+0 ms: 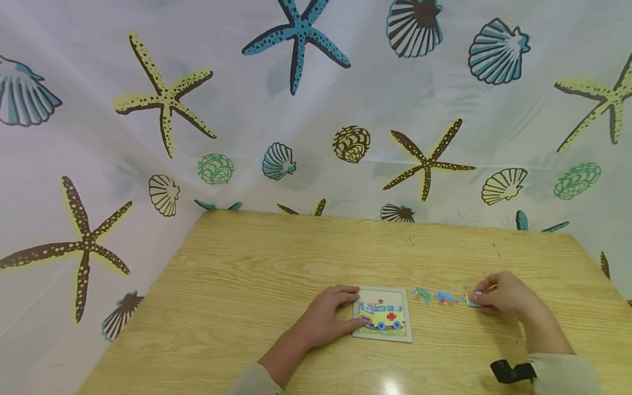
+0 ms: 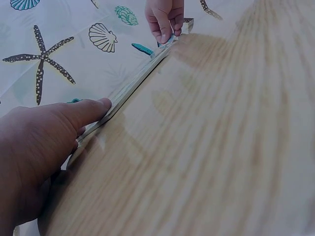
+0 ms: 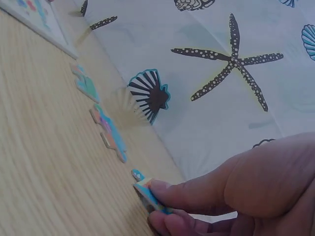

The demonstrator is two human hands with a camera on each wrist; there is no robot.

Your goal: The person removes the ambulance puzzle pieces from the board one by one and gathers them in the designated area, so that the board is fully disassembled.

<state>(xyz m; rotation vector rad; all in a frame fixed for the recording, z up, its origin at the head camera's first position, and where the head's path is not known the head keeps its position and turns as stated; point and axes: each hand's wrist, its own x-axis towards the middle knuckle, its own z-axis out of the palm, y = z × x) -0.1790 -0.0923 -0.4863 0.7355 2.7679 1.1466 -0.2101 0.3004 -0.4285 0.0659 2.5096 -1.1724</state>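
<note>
My left hand [image 1: 326, 317] grips the left side of a square puzzle board [image 1: 382, 338], thumb at the picture and forefinger by the upper corner. In the left wrist view, the thumb [image 2: 91, 110] lies along the board's edge. A yellow ambulance with a red cross shows on the board; its upper part is bare. To the right of it, my right hand [image 1: 507, 293] pinches a puzzle piece [image 3: 147, 192] between thumb and fingers, tilted up from the table. Between board and hand lie a green-and-blue piece [image 1: 422, 295] and a blue piece with pink [image 1: 447, 298].
The wood-grain table [image 1: 237, 285] runs back to a white cloth [image 1: 316, 109] printed with starfish and shells, which also hangs at the sides. A black strap end [image 1: 511, 372] sticks out by the right sleeve [image 1: 565, 373].
</note>
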